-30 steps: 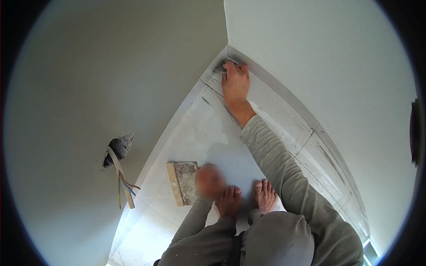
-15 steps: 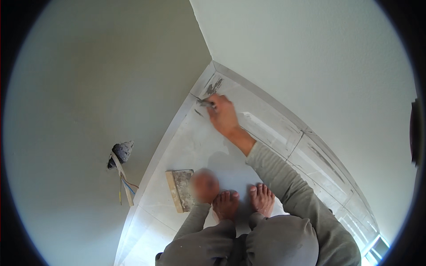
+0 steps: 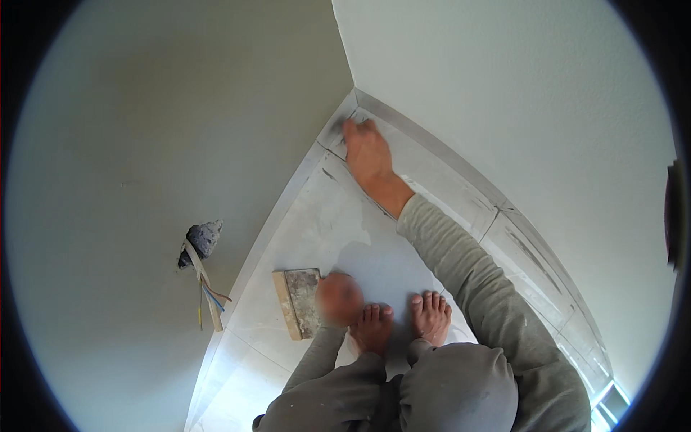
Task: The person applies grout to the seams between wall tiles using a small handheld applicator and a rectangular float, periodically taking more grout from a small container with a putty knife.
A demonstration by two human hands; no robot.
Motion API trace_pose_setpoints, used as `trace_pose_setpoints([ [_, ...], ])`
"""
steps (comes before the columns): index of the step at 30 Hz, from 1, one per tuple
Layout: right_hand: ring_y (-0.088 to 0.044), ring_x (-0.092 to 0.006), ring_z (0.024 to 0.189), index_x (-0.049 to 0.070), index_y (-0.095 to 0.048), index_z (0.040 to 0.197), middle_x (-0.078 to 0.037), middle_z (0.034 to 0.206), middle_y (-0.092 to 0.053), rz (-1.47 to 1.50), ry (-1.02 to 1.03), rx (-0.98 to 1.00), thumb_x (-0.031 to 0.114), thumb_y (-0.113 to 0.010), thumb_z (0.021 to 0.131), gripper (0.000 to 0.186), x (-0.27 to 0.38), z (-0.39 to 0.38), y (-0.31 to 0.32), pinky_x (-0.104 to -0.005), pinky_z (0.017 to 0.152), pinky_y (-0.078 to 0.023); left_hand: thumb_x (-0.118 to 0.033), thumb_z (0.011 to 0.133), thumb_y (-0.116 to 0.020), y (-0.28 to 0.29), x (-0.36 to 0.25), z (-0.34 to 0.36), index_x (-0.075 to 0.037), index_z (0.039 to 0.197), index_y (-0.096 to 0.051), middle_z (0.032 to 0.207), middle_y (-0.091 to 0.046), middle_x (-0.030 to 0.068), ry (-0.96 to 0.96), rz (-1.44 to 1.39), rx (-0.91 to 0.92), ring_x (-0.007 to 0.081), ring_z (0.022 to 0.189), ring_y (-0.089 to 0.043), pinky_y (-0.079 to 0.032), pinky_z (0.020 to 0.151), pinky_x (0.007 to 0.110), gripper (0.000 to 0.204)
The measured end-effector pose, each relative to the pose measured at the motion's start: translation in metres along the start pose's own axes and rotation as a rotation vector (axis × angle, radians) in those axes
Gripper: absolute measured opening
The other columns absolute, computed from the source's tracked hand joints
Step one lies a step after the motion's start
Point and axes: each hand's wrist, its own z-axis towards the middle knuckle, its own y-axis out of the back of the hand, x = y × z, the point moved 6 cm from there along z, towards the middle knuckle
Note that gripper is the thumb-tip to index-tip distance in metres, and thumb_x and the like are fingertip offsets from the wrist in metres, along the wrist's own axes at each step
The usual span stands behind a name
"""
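My right hand (image 3: 368,155) reaches to the floor near the corner, fingers closed. It grips a small grey scraper-like tool, now mostly hidden by blur and the fingers. Under it, dark grey smears lie along the joint of the pale floor tiles (image 3: 317,209). My left hand (image 3: 340,299), blurred and rounded, is closed at the right edge of a flat board (image 3: 304,302). That board is smeared with grey-brown paste and has a pale wooden strip along its left side.
Pale skirting (image 3: 284,187) meets in the corner below two walls. Loose wires (image 3: 209,291) hang from a rough hole (image 3: 204,237) in the left wall. My bare feet (image 3: 432,317) stand on the tiles beside the board. Dark marks (image 3: 533,252) run along the right-hand tiles.
My right hand has moved farther toward the corner, over the dark smear, and the tool has gone mostly out of sight. My left hand remains beside the board; the view has shifted slightly.
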Motion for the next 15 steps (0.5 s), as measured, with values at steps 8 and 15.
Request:
trace_pose_setpoints([
  [8,-0.069,-0.0298,0.101,0.001,-0.067,0.107,-0.014,0.095,-0.074,0.472,-0.229,0.368,-0.003,-0.067,0.089,0.019,0.014,-0.08,0.026,-0.0358,0.081,-0.058,0.0,0.073,-0.061,0.004,0.002,0.002,-0.009,0.089,-0.062,0.085,-0.063,0.0101,-0.003,-0.014,-0.009,0.0338,0.077,-0.061,-0.044,0.074,0.046,0.018],
  [15,-0.069,-0.0161,0.097,-0.001,-0.067,0.117,-0.008,0.109,-0.073,1.467,-1.004,0.249,0.011,-0.066,0.102,0.019,-0.048,-0.162,0.09,-0.03,0.089,-0.058,0.0,0.092,-0.061,0.0,-0.049,0.048,-0.002,0.104,-0.069,0.088,-0.066,0.0085,0.32,-0.322,-0.097,0.0186,0.075,-0.058,-0.048,0.07,0.033,0.015],
])
